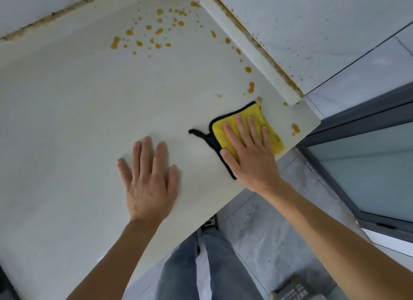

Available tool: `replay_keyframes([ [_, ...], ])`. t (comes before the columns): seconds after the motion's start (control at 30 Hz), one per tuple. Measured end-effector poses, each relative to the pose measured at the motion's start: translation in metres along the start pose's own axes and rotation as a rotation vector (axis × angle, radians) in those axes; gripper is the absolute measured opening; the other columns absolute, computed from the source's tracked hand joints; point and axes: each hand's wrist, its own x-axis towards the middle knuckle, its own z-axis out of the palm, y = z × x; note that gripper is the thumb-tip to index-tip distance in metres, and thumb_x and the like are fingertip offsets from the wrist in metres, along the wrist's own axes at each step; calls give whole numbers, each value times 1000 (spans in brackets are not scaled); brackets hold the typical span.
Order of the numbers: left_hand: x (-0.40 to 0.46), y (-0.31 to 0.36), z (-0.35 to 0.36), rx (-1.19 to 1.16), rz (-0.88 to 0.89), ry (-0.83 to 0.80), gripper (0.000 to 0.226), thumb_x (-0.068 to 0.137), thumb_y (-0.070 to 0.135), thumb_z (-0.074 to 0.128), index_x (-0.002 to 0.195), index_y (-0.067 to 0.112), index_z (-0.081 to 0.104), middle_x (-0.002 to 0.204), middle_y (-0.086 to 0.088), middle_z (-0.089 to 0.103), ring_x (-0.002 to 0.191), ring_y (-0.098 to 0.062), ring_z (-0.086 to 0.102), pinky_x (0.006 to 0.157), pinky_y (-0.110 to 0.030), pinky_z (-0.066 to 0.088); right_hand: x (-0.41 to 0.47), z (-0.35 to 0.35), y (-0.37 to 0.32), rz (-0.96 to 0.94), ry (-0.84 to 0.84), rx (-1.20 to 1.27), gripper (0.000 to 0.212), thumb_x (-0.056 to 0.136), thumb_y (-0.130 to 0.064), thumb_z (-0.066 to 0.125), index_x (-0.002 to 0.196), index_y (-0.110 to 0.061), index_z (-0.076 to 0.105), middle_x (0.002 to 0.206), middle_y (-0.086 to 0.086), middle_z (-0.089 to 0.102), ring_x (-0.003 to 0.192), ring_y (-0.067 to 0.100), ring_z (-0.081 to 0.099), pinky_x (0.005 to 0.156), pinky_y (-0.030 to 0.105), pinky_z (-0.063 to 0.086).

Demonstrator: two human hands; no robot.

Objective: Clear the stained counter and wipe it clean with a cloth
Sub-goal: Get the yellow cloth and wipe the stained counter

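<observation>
Right hand [250, 156] laid flat, fingers straight, pressed on yellow cloth [271, 132] near the worktop [67, 120] front-right corner. Left hand [148, 179] spread flat on bare worktop, nothing gripped. Orange stains [156, 31] spotted beyond the cloth, toward the back wall.

Both forearms bare to the frame edge, no sleeves showing. No rings, watch or gloves on left hand [150, 185] or right hand [250, 156]. Faded blue denim jeans [214, 264], loose cut, below the hands. A dark shoe [209, 223] with pale marking above the jeans.
</observation>
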Motion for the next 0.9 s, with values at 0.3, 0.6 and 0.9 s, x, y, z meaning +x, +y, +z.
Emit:
replay_keyframes([
  [0.3, 0, 1, 3, -41, -18, 14, 58, 101, 45, 41, 153, 20, 40, 168, -9, 27, 160, -30, 18, 123, -65, 9, 4, -23, 84, 69, -57, -25, 70, 104, -64, 12, 166, -34, 2, 175, -1, -7, 161, 22, -9, 130, 51, 4],
  [0.6, -2, -1, 8, -35, -22, 35, 58, 100, 45, 43, 153, 23, 38, 169, -5, 25, 160, -29, 19, 124, -62, 8, 53, -22, 41, -24, -9, 3, 66, 107, -59, 24, 167, -34, 9, 175, 0, -1, 161, 23, -5, 129, 51, 3],
  [0.9, -2, 0, 8, -16, -20, 17, 59, 102, 47, 39, 155, 21, 38, 170, -7, 25, 161, -29, 17, 126, -63, 6, 46, -21, 65, 49, -24, -19, 71, 104, -63, 18, 167, -33, 4, 175, 1, -5, 161, 23, -6, 130, 49, 3],
])
